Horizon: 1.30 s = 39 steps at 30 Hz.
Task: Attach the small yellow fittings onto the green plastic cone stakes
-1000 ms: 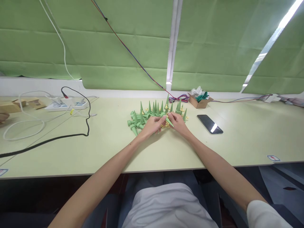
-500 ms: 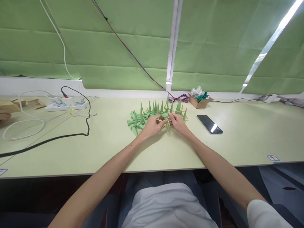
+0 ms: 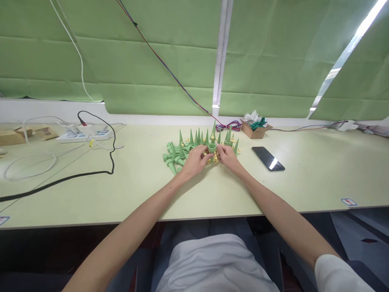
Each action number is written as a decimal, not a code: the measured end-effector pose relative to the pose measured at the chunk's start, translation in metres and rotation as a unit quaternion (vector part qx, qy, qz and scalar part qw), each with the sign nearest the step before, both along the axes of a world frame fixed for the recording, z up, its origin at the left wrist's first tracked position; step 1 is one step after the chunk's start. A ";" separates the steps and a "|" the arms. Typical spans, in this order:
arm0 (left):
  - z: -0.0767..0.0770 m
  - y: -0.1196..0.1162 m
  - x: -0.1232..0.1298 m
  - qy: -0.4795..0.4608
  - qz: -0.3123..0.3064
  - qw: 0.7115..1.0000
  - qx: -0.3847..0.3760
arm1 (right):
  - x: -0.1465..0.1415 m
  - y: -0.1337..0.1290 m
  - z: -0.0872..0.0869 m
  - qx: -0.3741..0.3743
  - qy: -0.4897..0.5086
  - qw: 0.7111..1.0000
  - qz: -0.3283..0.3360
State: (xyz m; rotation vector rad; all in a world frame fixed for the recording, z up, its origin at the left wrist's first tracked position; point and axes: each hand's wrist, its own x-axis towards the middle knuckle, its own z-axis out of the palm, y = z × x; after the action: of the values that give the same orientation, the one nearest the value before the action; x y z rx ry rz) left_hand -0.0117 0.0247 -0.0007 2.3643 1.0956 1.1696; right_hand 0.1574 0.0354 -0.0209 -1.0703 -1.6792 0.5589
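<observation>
Between my two hands is a green plastic watering spike [image 3: 212, 148], its round, hollow top facing up toward me and its cone pointing down. My left hand [image 3: 196, 159] is closed on its left side, thumb and fingers curled round it. From the right, my right hand [image 3: 227, 157] pinches at the spike's edge; its fingertips are partly hidden. Small yellow valves [image 3: 215, 159] lie just beneath and beside the held spike. Behind my hands, several green spikes [image 3: 199, 137] stand point up, some with yellow valves. Others lie in a loose pile [image 3: 172, 164] to the left.
A black phone [image 3: 268, 158] lies to the right. Behind it stands a small cardboard box [image 3: 257, 131] with plastic wrap and green material, beside coiled wires [image 3: 229, 125]. On the left are a power strip [image 3: 85, 136], a black cable [image 3: 91, 174], white cables and cardboard pieces [image 3: 12, 137].
The held spike has tipped so its open top now faces me; before, its side showed. My hands have barely shifted. Another person's hand at the far left edge has mostly gone from view.
</observation>
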 end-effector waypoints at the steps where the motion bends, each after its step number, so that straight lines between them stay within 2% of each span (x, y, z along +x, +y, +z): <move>1: -0.001 0.000 0.001 -0.002 0.006 1.000 -0.001 | 0.000 0.000 0.000 0.004 0.004 1.000 -0.003; 7: -0.004 -0.002 0.004 -0.053 0.028 0.998 -0.034 | -0.002 -0.003 0.001 0.039 0.038 0.997 -0.062; 11: 0.001 -0.004 0.004 -0.101 0.031 0.987 -0.124 | -0.003 -0.005 0.002 0.053 0.044 0.995 -0.075; 15: 0.006 -0.005 0.005 -0.166 -0.008 0.944 -0.284 | -0.004 -0.009 0.005 0.060 0.041 0.996 -0.047; 19: 0.006 -0.003 0.006 -0.215 -0.055 0.904 -0.366 | -0.006 -0.012 0.006 0.047 0.009 0.999 -0.014; 24: 0.004 -0.001 0.004 -0.236 -0.078 0.889 -0.384 | -0.005 -0.012 0.004 0.047 0.012 0.999 0.022; 31: 0.002 0.000 0.003 -0.256 -0.100 0.877 -0.393 | -0.003 -0.009 0.003 0.048 0.012 0.999 0.024; 39: 0.004 0.000 0.001 -0.248 -0.112 0.878 -0.393 | -0.002 -0.006 0.000 0.044 -0.006 0.999 0.019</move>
State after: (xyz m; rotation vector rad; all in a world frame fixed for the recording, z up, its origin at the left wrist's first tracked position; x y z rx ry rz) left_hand -0.0105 0.0243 0.0030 1.4114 0.8534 0.9187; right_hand 0.1558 0.0294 -0.0205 -0.9832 -1.7213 0.4989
